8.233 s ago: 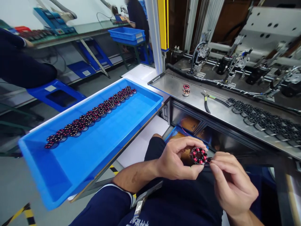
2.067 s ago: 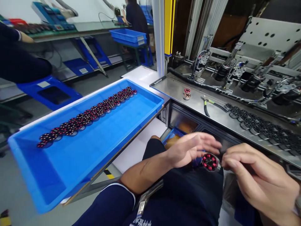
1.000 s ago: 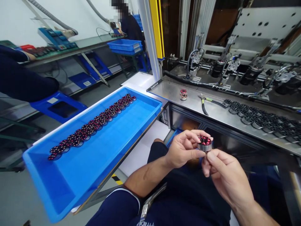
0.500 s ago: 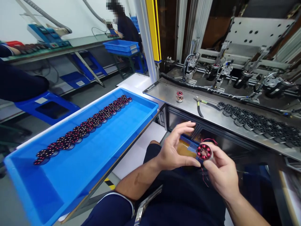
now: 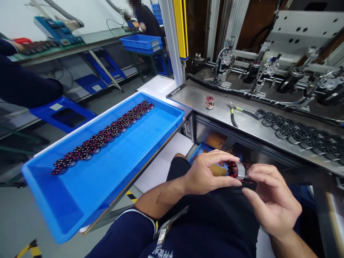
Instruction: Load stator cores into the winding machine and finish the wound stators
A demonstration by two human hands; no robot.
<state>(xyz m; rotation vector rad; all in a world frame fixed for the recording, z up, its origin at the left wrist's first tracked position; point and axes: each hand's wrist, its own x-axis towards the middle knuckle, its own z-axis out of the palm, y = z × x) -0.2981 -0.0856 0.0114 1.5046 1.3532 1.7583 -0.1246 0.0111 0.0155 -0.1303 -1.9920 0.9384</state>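
Between my hands, above my lap, is a metal-ringed motor part [image 5: 238,170] with red windings, turned on its side so the windings face left. My left hand [image 5: 206,172] grips it between thumb and fingertips at top and bottom. On its right side, my right hand [image 5: 274,195] has its fingertips close to the ring, thumb spread away from the fingers. Thin red wires trail from the part near my right fingers. Two similar parts [image 5: 209,103] sit together on the metal bench [image 5: 185,94], left of the green-handled pliers [image 5: 233,115].
A blue tray [image 5: 107,175] at the left holds a long row of wound parts [image 5: 99,140]. Several black parts [image 5: 301,132] line the bench at the right, before machine fixtures [image 5: 268,68]. Two people [image 5: 149,21] are at the far workbench [image 5: 88,48].
The held part has turned from facing up to lying on its side. My left fingers have closed onto it, while my right thumb has come off it. The view has shifted slightly.
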